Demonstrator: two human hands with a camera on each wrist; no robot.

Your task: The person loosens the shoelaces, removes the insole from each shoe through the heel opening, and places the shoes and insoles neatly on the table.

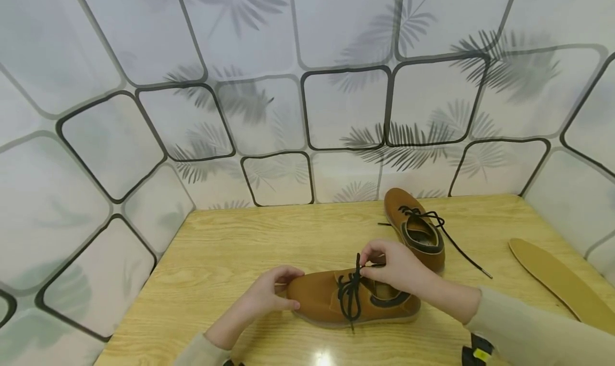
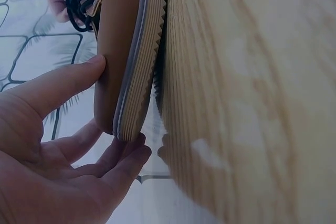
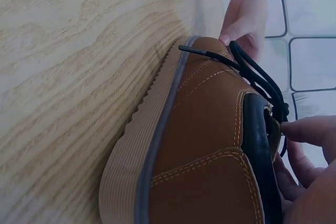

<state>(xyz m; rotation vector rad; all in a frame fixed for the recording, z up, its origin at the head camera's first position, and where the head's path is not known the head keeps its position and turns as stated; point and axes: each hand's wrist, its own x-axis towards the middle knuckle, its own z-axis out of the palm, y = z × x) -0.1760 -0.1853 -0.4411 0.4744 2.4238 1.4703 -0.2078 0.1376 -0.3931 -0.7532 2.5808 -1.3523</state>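
A brown lace-up shoe (image 1: pixel 317 296) lies sole down on the table, its toe towards the left. My left hand (image 1: pixel 271 288) grips the toe, the thumb on the upper and the fingers round the front of the sole in the left wrist view. Black laces (image 1: pixel 349 294) are tied in a bow whose loop and ends hang down the near side. My right hand (image 1: pixel 396 267) is at the shoe's opening and pinches the tongue (image 3: pixel 273 132) close to the lace knot. Its other fingers are partly hidden behind the dark collar.
Behind my right hand stands a matching brown shoe (image 1: pixel 400 201), its black lace trailing right across the wooden table (image 1: pixel 250 238). A flat tan insole (image 1: pixel 559 275) lies at the right edge. Patterned wall covering (image 1: pixel 346 110) rises behind and at both sides.
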